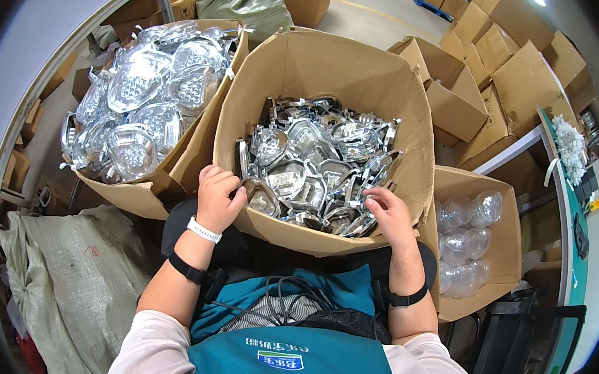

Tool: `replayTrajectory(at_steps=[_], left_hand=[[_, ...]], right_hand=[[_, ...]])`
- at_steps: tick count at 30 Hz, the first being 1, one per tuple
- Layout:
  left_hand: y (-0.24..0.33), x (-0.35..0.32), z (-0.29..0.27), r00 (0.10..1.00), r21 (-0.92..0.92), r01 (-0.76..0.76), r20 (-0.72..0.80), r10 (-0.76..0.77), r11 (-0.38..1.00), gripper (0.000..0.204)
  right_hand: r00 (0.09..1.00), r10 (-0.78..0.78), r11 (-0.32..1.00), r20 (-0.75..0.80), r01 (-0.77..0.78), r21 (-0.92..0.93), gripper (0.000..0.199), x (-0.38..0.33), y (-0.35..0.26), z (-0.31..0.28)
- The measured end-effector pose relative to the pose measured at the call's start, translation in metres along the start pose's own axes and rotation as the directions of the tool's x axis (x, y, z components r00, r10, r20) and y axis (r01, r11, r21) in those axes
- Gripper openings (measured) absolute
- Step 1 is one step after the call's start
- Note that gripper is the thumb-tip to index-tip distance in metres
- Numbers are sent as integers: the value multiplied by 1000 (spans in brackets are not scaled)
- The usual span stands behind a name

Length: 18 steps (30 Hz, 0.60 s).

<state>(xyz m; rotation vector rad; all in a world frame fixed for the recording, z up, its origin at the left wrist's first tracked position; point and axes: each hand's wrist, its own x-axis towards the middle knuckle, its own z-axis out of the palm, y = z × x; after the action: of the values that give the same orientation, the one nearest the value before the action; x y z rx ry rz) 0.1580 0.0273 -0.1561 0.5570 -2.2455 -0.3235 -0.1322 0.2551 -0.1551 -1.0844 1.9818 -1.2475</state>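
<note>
A large cardboard box (pixel 345 62) in front of me holds a heap of shiny silver moulded parts (pixel 304 158), many with clear domed centres. At its near left rim my left hand (pixel 219 197) is closed over the cardboard edge, its thumb beside one silver part (pixel 263 199). My right hand (pixel 389 211) reaches over the near right rim, fingers slightly apart and curved above the heap; nothing visible is held in it. Whether its fingertips touch a part is hard to make out.
Farther left, another box (pixel 118 196) is piled with clear-wrapped silver parts (pixel 137 76). A box of clear plastic domes (pixel 465 244) stands to the right. A woven sack (pixel 82 306) lies at left. Cardboard boxes (pixel 487 49) are stacked at the far right, beside a green-topped table (pixel 564 199).
</note>
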Motion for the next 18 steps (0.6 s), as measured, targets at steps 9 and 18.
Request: replayTrajectory(at_steps=[9, 18], left_hand=[[-1, -1, 0, 1000, -8, 3, 13, -3, 1000, 17], [-1, 0, 0, 1000, -2, -2, 5, 2, 1000, 19]], right_hand=[[997, -65, 997, -48, 67, 32, 21, 1, 5, 2], [1000, -22, 1000, -5, 22, 6, 21, 0, 1, 0]])
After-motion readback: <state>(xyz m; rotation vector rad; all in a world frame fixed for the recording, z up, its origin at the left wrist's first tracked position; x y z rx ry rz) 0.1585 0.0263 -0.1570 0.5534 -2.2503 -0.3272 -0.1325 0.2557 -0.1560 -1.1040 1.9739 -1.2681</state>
